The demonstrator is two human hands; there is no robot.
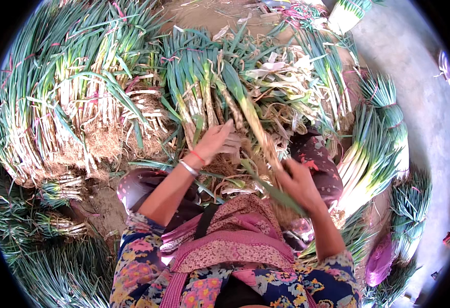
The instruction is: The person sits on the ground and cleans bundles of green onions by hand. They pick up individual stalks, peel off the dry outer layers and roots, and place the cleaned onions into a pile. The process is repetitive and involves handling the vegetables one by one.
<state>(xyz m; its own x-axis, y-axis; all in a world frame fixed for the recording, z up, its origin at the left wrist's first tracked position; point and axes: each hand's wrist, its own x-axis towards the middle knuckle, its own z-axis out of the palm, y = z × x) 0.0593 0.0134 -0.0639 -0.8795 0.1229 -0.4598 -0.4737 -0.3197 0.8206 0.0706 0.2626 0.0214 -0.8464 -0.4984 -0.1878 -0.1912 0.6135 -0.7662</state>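
My right hand [296, 183] grips a long green onion [254, 119] near its root end. The stalk slants up and left from the fist, its lower part blurred, with green leaves at the far end. A loose green leaf [273, 192] hangs by the same hand. My left hand [221, 142], wearing a red string and a bangle, hovers left of that stalk with its fingers extended and partly blurred. Nothing shows in its grasp. Just beyond it lies a bundle of green onions [198, 92], roots towards me, partly hidden by the hand.
Large tied bundles of green onions [98, 84] fill the left side. A heap of peeled leaves and pale skins [282, 73] lies ahead. Cleaned green onions [367, 154] lie at the right, near a pink woven item [379, 260]. Pink ties [298, 13] sit at the back.
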